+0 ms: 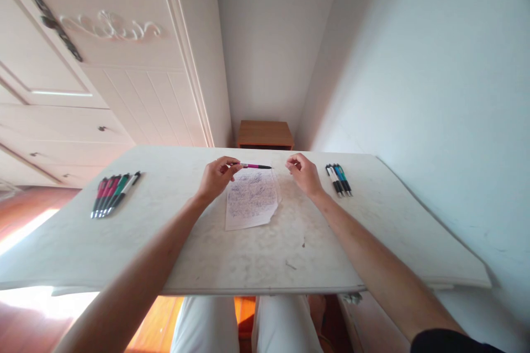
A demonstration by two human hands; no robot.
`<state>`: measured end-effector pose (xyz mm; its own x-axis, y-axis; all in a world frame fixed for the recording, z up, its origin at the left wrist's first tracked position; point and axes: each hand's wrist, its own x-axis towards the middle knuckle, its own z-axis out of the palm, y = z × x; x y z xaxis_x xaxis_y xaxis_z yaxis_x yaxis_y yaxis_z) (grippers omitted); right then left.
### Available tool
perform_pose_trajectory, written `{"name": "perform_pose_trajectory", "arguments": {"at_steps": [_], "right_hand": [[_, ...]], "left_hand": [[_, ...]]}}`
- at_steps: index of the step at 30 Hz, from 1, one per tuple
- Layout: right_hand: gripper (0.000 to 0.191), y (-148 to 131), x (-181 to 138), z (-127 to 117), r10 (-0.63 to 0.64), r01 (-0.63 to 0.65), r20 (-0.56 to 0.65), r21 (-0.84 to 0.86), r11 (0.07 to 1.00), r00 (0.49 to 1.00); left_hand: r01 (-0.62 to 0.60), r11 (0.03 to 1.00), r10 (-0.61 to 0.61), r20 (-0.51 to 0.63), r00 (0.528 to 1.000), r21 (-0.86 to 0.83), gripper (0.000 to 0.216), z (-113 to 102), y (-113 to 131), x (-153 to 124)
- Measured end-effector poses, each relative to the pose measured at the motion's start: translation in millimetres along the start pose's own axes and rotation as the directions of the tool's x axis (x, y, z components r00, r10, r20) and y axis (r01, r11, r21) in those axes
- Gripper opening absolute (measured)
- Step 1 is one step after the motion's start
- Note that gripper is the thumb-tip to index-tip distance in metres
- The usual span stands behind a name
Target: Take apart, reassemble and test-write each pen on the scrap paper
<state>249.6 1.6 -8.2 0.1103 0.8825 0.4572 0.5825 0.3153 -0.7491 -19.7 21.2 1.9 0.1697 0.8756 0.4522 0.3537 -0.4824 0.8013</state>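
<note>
My left hand (pixel 217 175) pinches the end of a pink and black pen (pixel 256 166), holding it level above the far edge of a scribbled sheet of paper (pixel 250 198). My right hand (pixel 303 172) hovers just past the pen's tip with its fingers curled in and nothing visible in them; it does not touch the pen. The paper lies flat in the middle of the white table (pixel 232 253).
Several pens in pink, green and white (pixel 114 193) lie in a row at the table's left. Three pens (pixel 339 179) lie at the right, near the wall. A wooden cabinet (pixel 265 134) stands behind the table, and a white wardrobe (pixel 103 66) at left.
</note>
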Motion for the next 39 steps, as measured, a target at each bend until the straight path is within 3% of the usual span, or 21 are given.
{"name": "perform_pose_trajectory", "arguments": {"at_steps": [3,13,31,39], "right_hand": [[0.006,6.7,2.1,-5.0,-0.022,0.029,0.051,-0.139,0.990,0.998],[0.028,17.3,-0.7,-7.3,-0.055,0.165,0.257,-0.426,0.890,0.965],[0.019,17.7,0.9,-7.1,-0.053,0.185,0.265,-0.502,0.845,0.963],[0.017,17.1,2.7,-8.2,-0.047,0.145,0.217,-0.462,0.875,0.975]], "left_hand": [[0.001,1.000,-0.001,-0.024,1.000,0.013,0.027,-0.7,2.5,-0.2],[-0.016,1.000,0.016,-0.010,1.000,0.016,0.028,-0.4,-1.1,0.2],[-0.040,0.998,0.039,0.021,0.999,0.041,0.033,1.2,-3.0,-1.2],[-0.032,0.999,0.031,0.011,0.999,0.043,0.032,0.7,-3.5,-1.3]]}}
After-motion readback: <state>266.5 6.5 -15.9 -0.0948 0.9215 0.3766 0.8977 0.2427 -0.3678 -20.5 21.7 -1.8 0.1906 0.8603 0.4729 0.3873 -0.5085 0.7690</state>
